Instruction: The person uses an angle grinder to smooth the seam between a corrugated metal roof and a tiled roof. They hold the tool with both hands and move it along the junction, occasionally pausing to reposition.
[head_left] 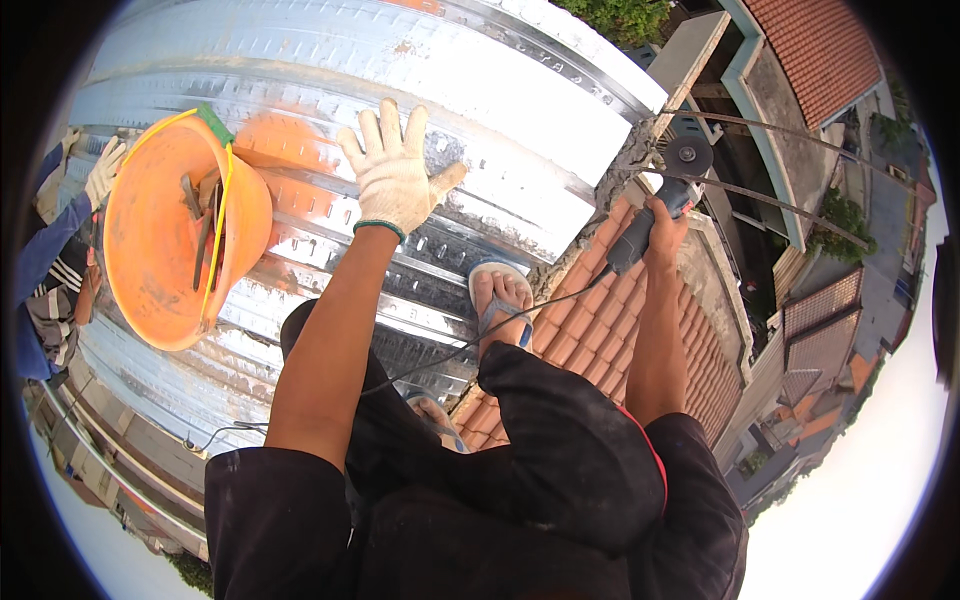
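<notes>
Black shirt (pixel 440 550) cloth lies closest, and out past it the right hand (pixel 665 232) is bare, its fingers wrapped round the body of an angle grinder (pixel 630 243). The tool sits in that grip with its round dark disc (pixel 688 155) just beyond the knuckles; whether the disc is spinning cannot be told. From its rear end a dark cord (pixel 480 338) runs across toward the left forearm. Left hand (pixel 393 185), in a cream knit glove with a green cuff, is spread wide, fingers and thumb splayed over ribbed metal decking (pixel 520 110); whether the palm touches the metal is unclear. Between the hands and nearer the body, a sandalled foot (pixel 500 295) stands by the decking's rough edge. Orange roof tiles (pixel 590 310) lie lower down, between that foot and the right forearm. To the left of the gloved left hand is an orange bucket (pixel 145 250) with a yellow strap, dark pieces inside it. Farther left, another person's gloved hand (pixel 103 175) is at its rim. Beyond the right hand, thin bars stretch outward near a red-tiled roof (pixel 815 50).
</notes>
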